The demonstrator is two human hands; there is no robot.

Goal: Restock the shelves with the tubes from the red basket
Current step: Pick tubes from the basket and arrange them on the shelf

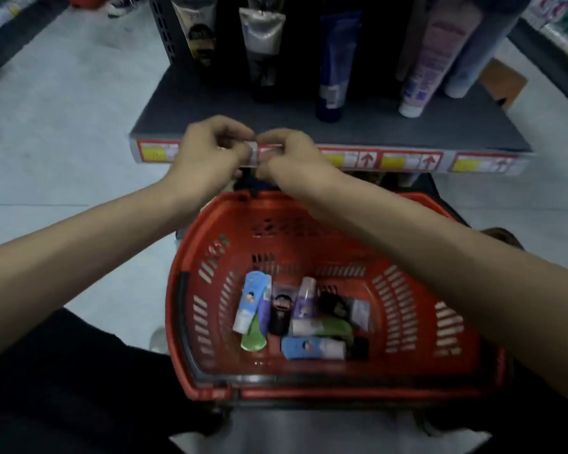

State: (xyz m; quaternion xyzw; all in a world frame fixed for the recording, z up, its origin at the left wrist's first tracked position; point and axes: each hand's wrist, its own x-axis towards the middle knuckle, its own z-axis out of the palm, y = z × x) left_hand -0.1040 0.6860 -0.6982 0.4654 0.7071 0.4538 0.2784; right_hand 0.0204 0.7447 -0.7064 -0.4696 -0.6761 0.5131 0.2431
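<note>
Over the red basket [309, 393], left hand [207, 158] and right hand [292, 160] meet at blurred price labels [407, 160], grip unclear.

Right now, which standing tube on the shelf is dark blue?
The dark blue tube, third from the left, standing between the silver tube and the white-and-purple tube.

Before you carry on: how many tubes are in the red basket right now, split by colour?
Light blue tubes: 2
Green tubes: 2
Purple or lilac tubes: 2
Black tubes: 2
Pale grey tube: 1
Total: about 9 in the red basket; the pile is blurred and overlapping, so one more may be hidden.
</note>
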